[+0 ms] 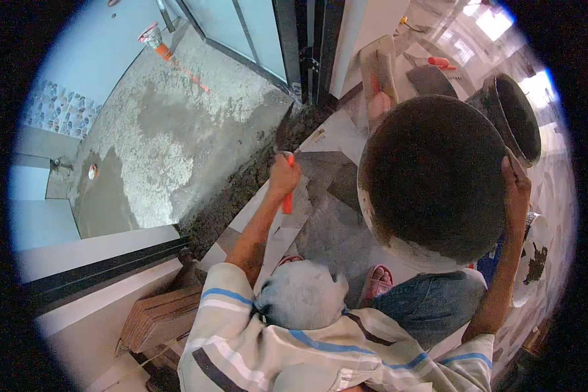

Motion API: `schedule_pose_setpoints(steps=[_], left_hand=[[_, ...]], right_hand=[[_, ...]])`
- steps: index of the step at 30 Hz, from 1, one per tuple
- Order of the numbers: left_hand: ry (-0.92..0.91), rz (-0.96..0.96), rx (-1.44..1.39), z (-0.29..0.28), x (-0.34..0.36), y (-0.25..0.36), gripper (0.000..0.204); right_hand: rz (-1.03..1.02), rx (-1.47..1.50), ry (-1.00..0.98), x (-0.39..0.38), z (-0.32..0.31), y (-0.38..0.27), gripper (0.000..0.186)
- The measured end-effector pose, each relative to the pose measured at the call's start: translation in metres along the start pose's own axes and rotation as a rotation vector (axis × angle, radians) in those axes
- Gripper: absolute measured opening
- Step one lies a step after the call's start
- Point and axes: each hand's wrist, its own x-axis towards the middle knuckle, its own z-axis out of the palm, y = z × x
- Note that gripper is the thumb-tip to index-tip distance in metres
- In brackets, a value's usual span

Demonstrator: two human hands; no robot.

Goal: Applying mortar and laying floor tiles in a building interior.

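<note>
My left hand [285, 176] is closed around the red handle of a trowel [284, 127]. Its dark blade points away from me, over the strip of dark wet mortar [242, 171] along the doorway threshold. On the other side, my right hand [517, 186] grips the right rim of a large round basin [434, 176]. The basin is tilted so that its wide dark round face shows, with a pale smeared edge at the lower left. Whether any mortar lies inside is too dark to tell.
Beyond the threshold is a rough cement floor [170, 130] with an orange pipe [163, 51] standing up. A black bucket [519, 117], a red-handled tool [441, 63] and a stained white bucket [534, 258] are at right. Stacked brown boards [160, 317] lie at lower left.
</note>
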Motion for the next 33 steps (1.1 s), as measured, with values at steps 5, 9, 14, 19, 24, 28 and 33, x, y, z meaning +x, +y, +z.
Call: schedule_pose_setpoints(steps=[5, 9, 14, 19, 24, 28, 33], left_hand=[[-0.06, -0.016, -0.089, 0.018, -0.023, 0.029, 0.047], [0.07, -0.001, -0.01, 0.026, -0.029, 0.023, 0.057], [-0.061, -0.109, -0.183, 0.041, -0.025, 0.043, 0.053], [-0.115, -0.175, -0.142, 0.074, -0.002, 0.051, 0.052], [-0.15, -0.151, -0.224, 0.097, 0.022, 0.058, 0.052], [-0.081, -0.094, -0.1, 0.093, 0.021, 0.036, 0.07], [-0.111, -0.214, -0.151, 0.063, -0.021, 0.003, 0.067]], right_hand=[[0.037, 0.011, -0.008, 0.0, -0.006, 0.019, 0.04], [-0.001, -0.033, 0.017, -0.002, -0.002, 0.014, 0.035], [-0.015, 0.006, 0.022, 0.003, -0.004, 0.028, 0.036], [-0.067, -0.127, 0.007, -0.002, 0.0, 0.008, 0.037], [-0.006, -0.042, 0.014, -0.003, -0.002, 0.013, 0.038], [-0.035, -0.082, 0.002, -0.001, 0.0, 0.018, 0.04], [-0.029, -0.064, 0.011, 0.001, -0.008, 0.032, 0.041]])
